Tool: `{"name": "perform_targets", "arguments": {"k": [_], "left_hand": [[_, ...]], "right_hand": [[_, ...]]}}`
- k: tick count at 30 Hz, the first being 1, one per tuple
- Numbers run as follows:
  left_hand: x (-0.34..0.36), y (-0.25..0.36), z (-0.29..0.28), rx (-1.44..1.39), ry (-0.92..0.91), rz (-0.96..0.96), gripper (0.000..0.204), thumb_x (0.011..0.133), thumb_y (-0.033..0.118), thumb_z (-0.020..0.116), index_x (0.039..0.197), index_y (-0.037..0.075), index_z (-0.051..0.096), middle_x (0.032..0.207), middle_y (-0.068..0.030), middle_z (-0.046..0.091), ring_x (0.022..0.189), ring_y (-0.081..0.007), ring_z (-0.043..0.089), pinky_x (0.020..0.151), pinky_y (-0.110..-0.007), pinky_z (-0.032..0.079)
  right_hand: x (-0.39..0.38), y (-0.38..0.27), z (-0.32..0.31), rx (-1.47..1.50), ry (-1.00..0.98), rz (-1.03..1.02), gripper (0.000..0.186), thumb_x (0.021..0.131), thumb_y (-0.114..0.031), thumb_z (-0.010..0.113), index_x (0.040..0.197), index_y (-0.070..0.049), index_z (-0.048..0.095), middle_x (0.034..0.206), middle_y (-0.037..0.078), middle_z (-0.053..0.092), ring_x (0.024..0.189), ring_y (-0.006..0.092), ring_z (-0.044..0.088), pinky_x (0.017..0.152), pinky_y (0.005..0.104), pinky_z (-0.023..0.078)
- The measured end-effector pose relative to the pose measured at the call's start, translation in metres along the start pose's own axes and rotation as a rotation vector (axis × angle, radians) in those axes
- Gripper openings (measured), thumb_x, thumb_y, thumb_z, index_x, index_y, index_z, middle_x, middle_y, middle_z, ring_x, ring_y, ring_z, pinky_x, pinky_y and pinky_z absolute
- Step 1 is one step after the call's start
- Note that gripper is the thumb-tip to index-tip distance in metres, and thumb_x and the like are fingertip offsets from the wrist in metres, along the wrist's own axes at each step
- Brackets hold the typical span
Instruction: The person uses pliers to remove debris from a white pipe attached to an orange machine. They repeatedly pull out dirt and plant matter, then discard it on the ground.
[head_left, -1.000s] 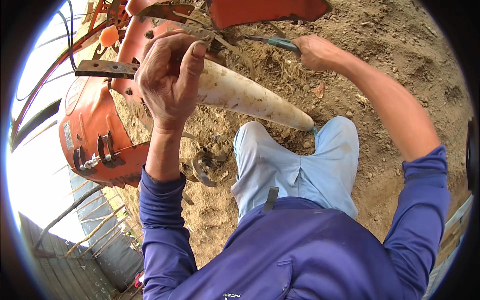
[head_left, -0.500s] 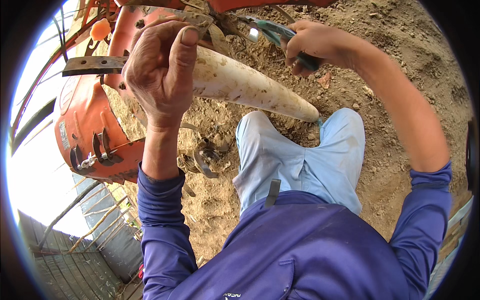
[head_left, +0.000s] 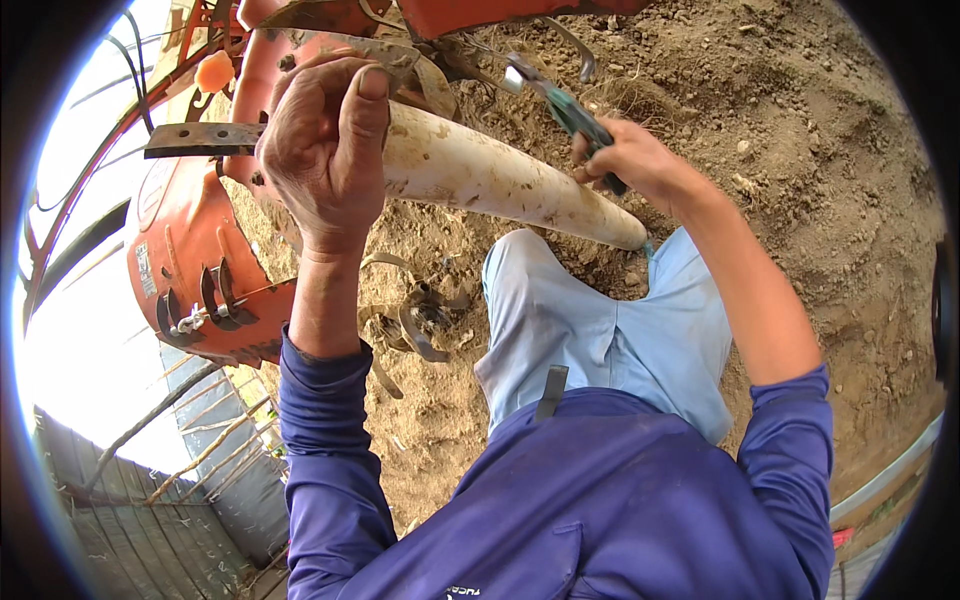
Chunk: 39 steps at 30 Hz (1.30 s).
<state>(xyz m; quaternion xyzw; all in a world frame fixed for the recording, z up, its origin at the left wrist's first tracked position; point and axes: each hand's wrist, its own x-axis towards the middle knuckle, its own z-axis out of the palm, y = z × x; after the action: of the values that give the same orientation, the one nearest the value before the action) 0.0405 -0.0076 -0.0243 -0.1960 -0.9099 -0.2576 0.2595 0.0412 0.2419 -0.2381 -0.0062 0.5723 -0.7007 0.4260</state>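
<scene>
My left hand [head_left: 325, 150] is closed at the red machine, its fingers curled around a dark flat metal bar [head_left: 200, 138] with holes. The bar's end sticks out to the left; the part inside my grip is hidden. My right hand [head_left: 630, 160] grips green-and-dark pliers [head_left: 572, 112], slightly blurred, with their bright tip pointing up and left. The pliers are held over the soil, apart from the machine. Below both hands a long, mud-stained white pipe [head_left: 510, 185] slants from behind my left wrist toward my knees.
The red machine's curved cover [head_left: 205, 265] and an orange knob [head_left: 214, 72] are at the left. Muddy curved blades [head_left: 415, 315] lie on the soil left of my knees. Another curved blade [head_left: 575, 48] shows at the top. A plank wall [head_left: 130, 530] stands lower left.
My right hand has drawn the pliers down, away from the machine's muddy parts. My left hand keeps its grip on the bar. The view has shifted slightly.
</scene>
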Motion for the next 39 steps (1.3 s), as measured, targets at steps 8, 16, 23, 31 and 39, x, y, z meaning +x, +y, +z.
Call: {"name": "perform_targets", "arguments": {"k": [8,16,23,31,39], "left_hand": [[-0.004,0.002,0.001,-0.066,0.011,-0.069,0.028,0.101,0.025,0.079,0.099,-0.003,0.078,0.092,-0.0079,0.076,0.089,-0.0157,0.067,0.083,-0.030,0.054],[0.000,0.005,0.000,-0.017,-0.001,-0.037,0.029,0.101,0.027,0.078,0.099,-0.002,0.079,0.091,-0.0098,0.078,0.090,-0.0191,0.070,0.085,-0.033,0.056],[-0.002,0.001,0.002,-0.055,0.028,-0.047,0.030,0.103,0.027,0.078,0.098,-0.002,0.079,0.085,-0.0068,0.075,0.079,-0.0147,0.067,0.076,-0.029,0.054],[-0.003,0.006,-0.001,-0.067,-0.020,-0.121,0.030,0.104,0.028,0.075,0.098,-0.001,0.080,0.090,-0.0066,0.075,0.088,-0.0144,0.067,0.082,-0.031,0.053],[0.000,0.002,0.000,-0.051,0.003,-0.028,0.032,0.104,0.025,0.071,0.092,-0.004,0.074,0.089,-0.0121,0.074,0.090,-0.0239,0.068,0.086,-0.039,0.053]], "right_hand": [[0.008,-0.022,0.015,-0.045,-0.001,0.001,0.007,0.091,-0.001,0.058,0.094,-0.007,0.060,0.086,0.005,0.059,0.074,0.0118,0.054,0.066,0.0300,0.047],[0.005,-0.055,0.024,-0.321,0.045,-0.266,0.009,0.086,-0.004,0.062,0.095,-0.004,0.063,0.086,0.005,0.059,0.076,0.0191,0.058,0.074,0.0373,0.051],[0.019,0.003,-0.001,-0.357,0.428,-0.378,0.024,0.090,-0.001,0.058,0.107,-0.009,0.073,0.137,0.013,0.062,0.113,0.0221,0.062,0.104,0.0431,0.054],[0.061,0.007,-0.032,-0.295,0.301,-0.432,0.016,0.092,-0.003,0.068,0.096,-0.015,0.079,0.136,0.002,0.065,0.116,0.0194,0.063,0.115,0.0495,0.049],[0.055,0.000,-0.031,-0.258,0.251,-0.512,0.019,0.088,-0.005,0.068,0.101,-0.008,0.080,0.143,0.001,0.062,0.104,0.0133,0.061,0.093,0.0333,0.051]]}}
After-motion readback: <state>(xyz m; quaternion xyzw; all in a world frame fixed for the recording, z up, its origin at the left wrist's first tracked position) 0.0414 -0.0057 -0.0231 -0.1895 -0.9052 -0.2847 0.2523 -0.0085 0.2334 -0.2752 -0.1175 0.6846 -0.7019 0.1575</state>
